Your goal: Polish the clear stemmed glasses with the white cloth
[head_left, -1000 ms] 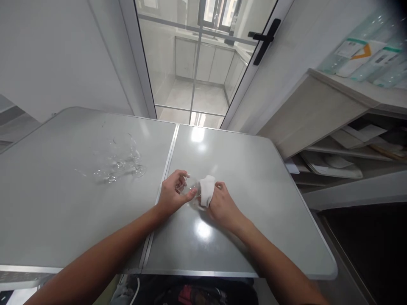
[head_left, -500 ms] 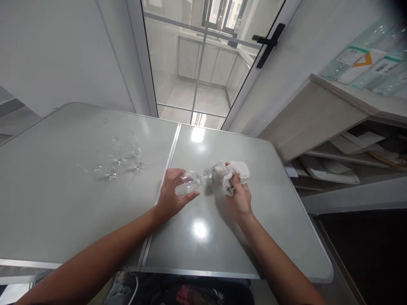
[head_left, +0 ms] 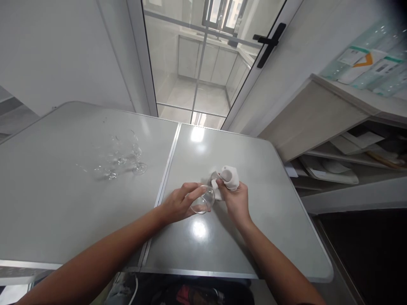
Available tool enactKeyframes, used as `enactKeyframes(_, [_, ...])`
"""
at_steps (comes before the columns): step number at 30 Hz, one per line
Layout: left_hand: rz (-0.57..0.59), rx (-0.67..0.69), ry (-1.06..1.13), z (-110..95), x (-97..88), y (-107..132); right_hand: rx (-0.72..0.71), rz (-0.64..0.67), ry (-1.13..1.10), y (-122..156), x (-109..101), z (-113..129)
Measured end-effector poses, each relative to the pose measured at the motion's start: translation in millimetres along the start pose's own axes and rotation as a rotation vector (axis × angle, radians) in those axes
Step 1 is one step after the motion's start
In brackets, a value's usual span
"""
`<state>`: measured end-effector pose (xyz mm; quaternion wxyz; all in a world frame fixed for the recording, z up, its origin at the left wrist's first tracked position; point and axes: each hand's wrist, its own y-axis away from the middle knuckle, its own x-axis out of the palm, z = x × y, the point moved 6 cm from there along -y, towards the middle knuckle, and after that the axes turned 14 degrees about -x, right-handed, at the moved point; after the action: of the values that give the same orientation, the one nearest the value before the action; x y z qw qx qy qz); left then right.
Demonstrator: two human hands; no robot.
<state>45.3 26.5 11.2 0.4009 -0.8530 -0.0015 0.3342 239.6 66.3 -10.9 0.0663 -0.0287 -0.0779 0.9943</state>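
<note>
My left hand (head_left: 178, 204) is closed around the bowl of a clear wine glass (head_left: 206, 200), whose rim faces toward me. A white cloth (head_left: 234, 179) is gripped in my right hand (head_left: 237, 204), thumb on top, at the stem and foot end of the glass. Part of the foot shows beside the cloth, while the stem is mostly hidden. Both hands are just above the right half of a grey-green table (head_left: 273, 237).
Several clear wine glasses (head_left: 121, 160) stand on the table's left half. A metal seam (head_left: 168, 165) divides the tabletop. Beyond the far edge is a glass door (head_left: 206, 59) with a black handle (head_left: 270, 42). At right stands a shelf unit (head_left: 321, 114) carrying packed bottles (head_left: 378, 59).
My left hand has shifted right and nearer to me, turning the glass so its rim points more toward me. The cloth is now bunched more tightly at the foot in my right hand.
</note>
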Motion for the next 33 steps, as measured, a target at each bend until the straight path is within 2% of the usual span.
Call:
enactKeyframes(2, [0.005, 0.006, 0.020, 0, -0.5, -1, 0.036, 0.066, -0.113, -1, 5, -6])
enactKeyframes(4, [0.017, 0.021, 0.034, -2, -1.1, -1, 0.120, 0.210, -0.220, 0, 15, -14])
enactKeyframes(7, [0.034, 0.012, 0.038, -4, -1.0, -1, 0.156, 0.301, -0.123, 0, 16, -23])
enactKeyframes(9, [0.031, -0.051, 0.080, -2, -0.7, -3, 0.103, 0.236, 0.062, -2, 7, -20])
enactKeyframes(11, [0.018, -0.170, 0.189, 6, -0.4, -5, -0.002, 0.109, 0.230, -2, -3, -8])
enactKeyframes(13, [0.009, -0.278, 0.308, 15, 0.8, -7, -0.166, 0.019, 0.281, 1, -7, 11])
enactKeyframes(14, [0.018, -0.310, 0.346, 18, 2.0, -7, -0.266, 0.025, 0.244, 3, -4, 22])
enactKeyframes(16, [0.051, -0.326, 0.377, 22, 4.5, -7, -0.449, 0.179, 0.158, 7, 8, 39])
enactKeyframes(17, [0.067, -0.329, 0.385, 23, 5.4, -6, -0.515, 0.314, 0.144, 10, 17, 45])
enactKeyframes(19, [0.104, -0.331, 0.407, 25, 6.5, -3, -0.558, 0.600, 0.187, 15, 32, 45])
enactKeyframes(21, [0.143, -0.330, 0.441, 26, 7.0, -2, -0.522, 0.783, 0.261, 16, 40, 38])
enactKeyframes(23, [0.179, -0.367, 0.496, 27, 7.9, -2, -0.472, 0.834, 0.300, 14, 39, 30])
enactKeyframes(25, [0.212, -0.475, 0.630, 30, 10.3, -3, -0.402, 0.837, 0.280, 11, 36, 24])
enactKeyframes(28, [0.292, -0.651, 0.936, 32, 18.7, -3, -0.106, 0.817, 0.057, 12, 29, 10])
enactKeyframes(31, [0.334, -0.708, 1.121, 29, 23.1, -4, 0.248, 0.806, -0.267, 20, 28, -3])
enactKeyframes(33, [0.331, -0.716, 1.148, 29, 23.2, -4, 0.328, 0.817, -0.345, 22, 27, -5])
